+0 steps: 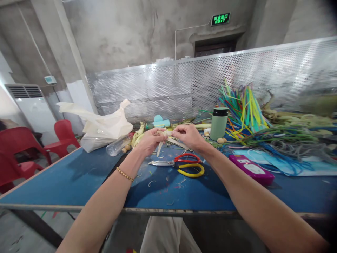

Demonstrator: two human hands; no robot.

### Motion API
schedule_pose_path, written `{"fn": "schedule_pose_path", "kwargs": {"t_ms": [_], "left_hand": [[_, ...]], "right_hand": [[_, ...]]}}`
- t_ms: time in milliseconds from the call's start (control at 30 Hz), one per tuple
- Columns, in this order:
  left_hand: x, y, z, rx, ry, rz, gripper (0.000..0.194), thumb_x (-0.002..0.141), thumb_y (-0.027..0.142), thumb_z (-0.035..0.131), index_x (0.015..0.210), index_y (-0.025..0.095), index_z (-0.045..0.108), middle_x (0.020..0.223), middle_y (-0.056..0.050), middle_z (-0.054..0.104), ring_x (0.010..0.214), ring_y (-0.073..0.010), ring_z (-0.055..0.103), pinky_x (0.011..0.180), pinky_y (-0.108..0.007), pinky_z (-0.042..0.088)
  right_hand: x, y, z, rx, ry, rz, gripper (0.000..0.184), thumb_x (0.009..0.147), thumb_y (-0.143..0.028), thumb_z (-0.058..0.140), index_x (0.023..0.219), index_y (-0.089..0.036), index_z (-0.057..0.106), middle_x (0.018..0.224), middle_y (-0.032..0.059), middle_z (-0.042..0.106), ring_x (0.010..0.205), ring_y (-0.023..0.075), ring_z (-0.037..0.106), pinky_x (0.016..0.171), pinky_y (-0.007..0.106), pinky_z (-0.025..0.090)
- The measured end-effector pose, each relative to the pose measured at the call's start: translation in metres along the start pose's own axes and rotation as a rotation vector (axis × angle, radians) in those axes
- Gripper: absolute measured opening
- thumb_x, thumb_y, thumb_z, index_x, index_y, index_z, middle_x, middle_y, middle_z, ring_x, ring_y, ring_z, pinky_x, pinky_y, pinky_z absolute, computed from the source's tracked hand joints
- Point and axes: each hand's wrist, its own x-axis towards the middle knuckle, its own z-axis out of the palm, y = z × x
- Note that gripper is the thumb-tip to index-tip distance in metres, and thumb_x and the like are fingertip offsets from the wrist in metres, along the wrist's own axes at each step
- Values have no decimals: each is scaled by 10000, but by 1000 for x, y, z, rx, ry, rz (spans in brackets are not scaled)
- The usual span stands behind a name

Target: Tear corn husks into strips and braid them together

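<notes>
Over the middle of the table, my left hand [150, 141] pinches a small pale husk strip [166, 134], with loose ends hanging below the fingers. My right hand [190, 135] is closed at the other side of the same pale piece, thumb and fingertips together. Its exact shape is partly hidden by the fingers. Just below the hands lie scissors [181, 163] with one red and one yellow handle, blades pointing left. Small scraps [180, 183] are scattered in front of them. A bunch of yellowish corn husk [138, 135] lies just beyond my left wrist.
On the blue table [65, 182] a white plastic bag [105, 123] and a clear bottle [116, 147] stand left. Rightward are a green flask [219, 124], wooden balls [222, 141], a purple box [251, 169], face masks [284, 161], colourful strips [247, 109] and tangled cords [284, 138]. A perforated metal screen [147, 88] rises behind.
</notes>
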Motion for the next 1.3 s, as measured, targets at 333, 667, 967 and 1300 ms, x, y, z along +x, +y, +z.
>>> {"fn": "schedule_pose_path", "kwargs": {"t_ms": [333,667,967,1300], "left_hand": [[0,0,0,11,-4,6,413,559,135,828,898,104,595,671,14,611,553,-72,541,590,-243,415],[3,-9,-3,213,-23,123,413,595,222,821,924,86,612,584,36,560,535,-81,514,586,-259,422],[5,-9,-3,236,11,130,430,585,208,821,937,87,605,603,34,565,539,-78,511,583,-252,401],[3,-9,0,214,-38,125,432,592,198,819,962,87,626,612,32,565,553,-73,505,597,-252,396]], "right_hand": [[-1,-1,1,-28,-21,-6,246,773,-316,569,619,-137,639,573,1,550,548,99,434,533,248,312],[-1,6,5,-93,-21,-4,240,771,-311,572,616,-139,635,572,10,566,558,112,470,528,247,327],[-2,5,4,28,-64,68,145,779,-293,590,732,-157,603,596,15,618,467,114,545,473,241,401],[-4,3,5,149,-105,105,101,787,-254,596,743,-164,584,482,-14,573,416,109,530,428,222,407]]}}
